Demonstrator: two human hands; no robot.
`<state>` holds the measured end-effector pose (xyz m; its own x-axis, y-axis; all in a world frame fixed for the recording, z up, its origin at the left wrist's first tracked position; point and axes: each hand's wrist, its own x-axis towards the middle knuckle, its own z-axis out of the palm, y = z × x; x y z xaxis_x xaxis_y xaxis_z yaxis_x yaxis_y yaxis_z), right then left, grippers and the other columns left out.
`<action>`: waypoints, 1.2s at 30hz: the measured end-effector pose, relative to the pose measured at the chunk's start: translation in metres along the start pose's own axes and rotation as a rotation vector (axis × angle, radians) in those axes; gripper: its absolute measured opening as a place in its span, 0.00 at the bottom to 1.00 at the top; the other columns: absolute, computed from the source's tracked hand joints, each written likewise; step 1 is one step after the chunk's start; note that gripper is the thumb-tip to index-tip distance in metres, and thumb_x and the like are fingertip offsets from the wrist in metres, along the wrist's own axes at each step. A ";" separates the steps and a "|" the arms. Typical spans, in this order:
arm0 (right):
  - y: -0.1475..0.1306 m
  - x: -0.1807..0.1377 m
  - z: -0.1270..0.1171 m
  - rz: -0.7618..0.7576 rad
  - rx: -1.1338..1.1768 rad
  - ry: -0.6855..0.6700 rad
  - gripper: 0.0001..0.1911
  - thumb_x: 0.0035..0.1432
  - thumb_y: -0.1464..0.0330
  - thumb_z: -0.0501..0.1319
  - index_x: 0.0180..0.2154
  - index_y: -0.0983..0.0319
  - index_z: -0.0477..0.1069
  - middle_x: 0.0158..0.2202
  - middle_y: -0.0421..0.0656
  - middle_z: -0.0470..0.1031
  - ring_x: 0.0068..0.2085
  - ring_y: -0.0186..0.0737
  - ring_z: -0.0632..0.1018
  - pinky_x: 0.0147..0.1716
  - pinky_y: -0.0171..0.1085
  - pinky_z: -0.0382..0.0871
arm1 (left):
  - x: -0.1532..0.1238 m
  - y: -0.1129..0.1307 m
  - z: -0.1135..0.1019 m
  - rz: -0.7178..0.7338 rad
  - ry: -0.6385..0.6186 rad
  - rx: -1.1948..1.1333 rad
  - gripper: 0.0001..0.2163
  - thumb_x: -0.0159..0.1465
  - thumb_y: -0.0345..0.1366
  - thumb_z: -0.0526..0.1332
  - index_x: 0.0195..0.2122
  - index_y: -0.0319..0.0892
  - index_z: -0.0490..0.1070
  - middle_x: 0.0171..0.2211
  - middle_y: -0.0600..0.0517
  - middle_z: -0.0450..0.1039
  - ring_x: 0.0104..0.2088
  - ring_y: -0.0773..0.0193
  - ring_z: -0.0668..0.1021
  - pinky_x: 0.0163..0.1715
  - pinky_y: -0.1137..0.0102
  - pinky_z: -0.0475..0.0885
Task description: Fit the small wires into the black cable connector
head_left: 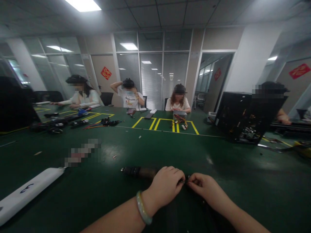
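Pinching a small dark part (183, 182) with bent fingers, the left hand (167, 183) and right hand (203, 187) almost meet over the near side of the green worktop (247, 171). What the part is, I cannot tell. A pale green bracelet (143, 207) circles the left wrist. Beside the left hand lies a dark stick-like tool (141, 172), its shiny tip pointing toward the worktop's left edge; the hand hides its other end. A long white box (36, 187) lies toward the near left corner. Farther out, a big black computer case (247, 116) stands toward the right edge. Near the far edge sits a grey box (180, 113) with coloured wires (180, 122), and a person (178, 103) behind it.
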<state>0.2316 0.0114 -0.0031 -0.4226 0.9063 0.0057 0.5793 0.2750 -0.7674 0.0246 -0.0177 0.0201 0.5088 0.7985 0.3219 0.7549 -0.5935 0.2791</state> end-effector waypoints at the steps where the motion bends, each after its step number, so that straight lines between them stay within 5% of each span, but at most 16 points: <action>1: 0.000 0.000 0.000 0.004 0.006 -0.003 0.09 0.60 0.63 0.60 0.33 0.61 0.75 0.28 0.39 0.77 0.29 0.37 0.75 0.26 0.30 0.61 | 0.000 0.000 0.000 0.002 -0.002 0.002 0.03 0.66 0.32 0.59 0.40 0.44 0.70 0.39 0.53 0.74 0.42 0.60 0.74 0.42 0.65 0.65; 26: 0.007 0.003 0.001 0.029 0.011 -0.021 0.10 0.59 0.62 0.60 0.34 0.60 0.76 0.27 0.39 0.77 0.29 0.37 0.75 0.25 0.31 0.61 | 0.000 0.001 -0.002 -0.009 -0.007 0.020 0.07 0.65 0.35 0.61 0.43 0.45 0.69 0.40 0.54 0.74 0.43 0.60 0.74 0.44 0.65 0.66; 36: 0.002 0.000 0.000 0.029 0.059 -0.001 0.09 0.59 0.63 0.61 0.34 0.61 0.76 0.29 0.39 0.77 0.30 0.36 0.75 0.26 0.30 0.62 | 0.000 0.000 -0.001 0.000 0.000 -0.041 0.08 0.63 0.28 0.59 0.43 0.45 0.68 0.40 0.53 0.73 0.43 0.60 0.73 0.44 0.65 0.65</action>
<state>0.2326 0.0121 -0.0050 -0.4075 0.9131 -0.0176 0.5490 0.2295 -0.8037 0.0243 -0.0183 0.0212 0.5086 0.7985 0.3220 0.7374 -0.5971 0.3158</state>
